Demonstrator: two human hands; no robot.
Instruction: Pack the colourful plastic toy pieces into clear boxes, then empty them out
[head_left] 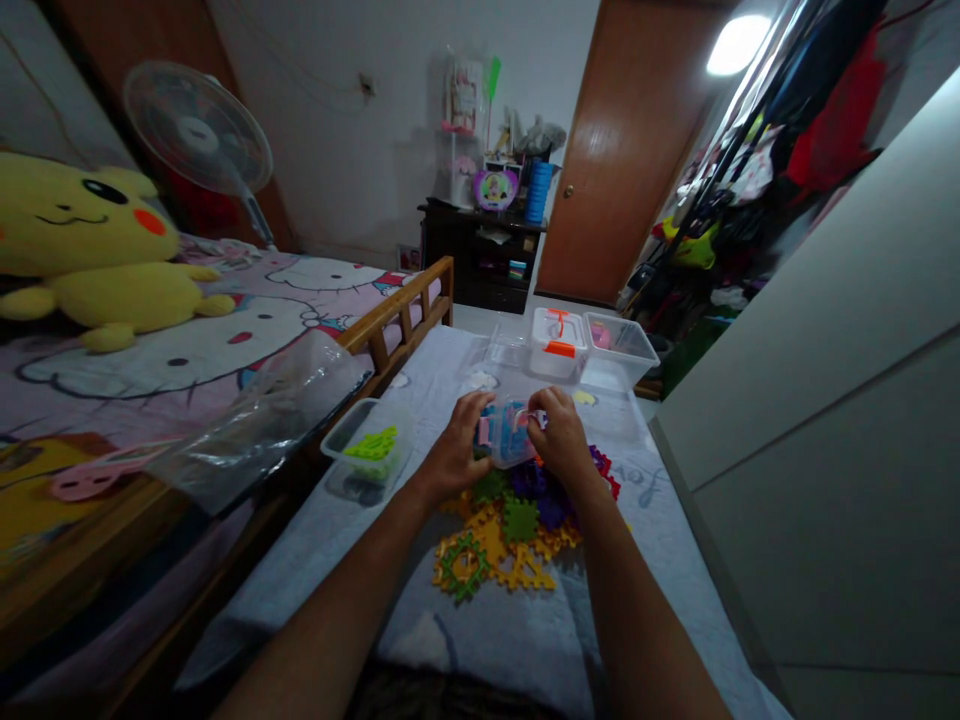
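Between my hands is a small clear plastic box [511,448] with blue and pink pieces showing through it. My left hand [461,445] is wrapped round its left side. On the right, the fingers of my right hand [559,430] are closed at the box's top edge, near a pink part; whether they pinch that part or the rim I cannot tell. Just below lies a heap of toothed plastic pieces: orange ones [487,535], green ones [520,519], purple ones [551,500] and a few red ones [606,470]. My right forearm hides part of the heap.
Left on the cloth-covered surface [427,640] stands an open clear tub [337,455] with lime-green pieces [375,445]. Farther back are a lidded box [556,340] with orange latches and another clear tub [634,345]. A wooden rail [397,340] borders the left, a white cabinet [825,400] the right.
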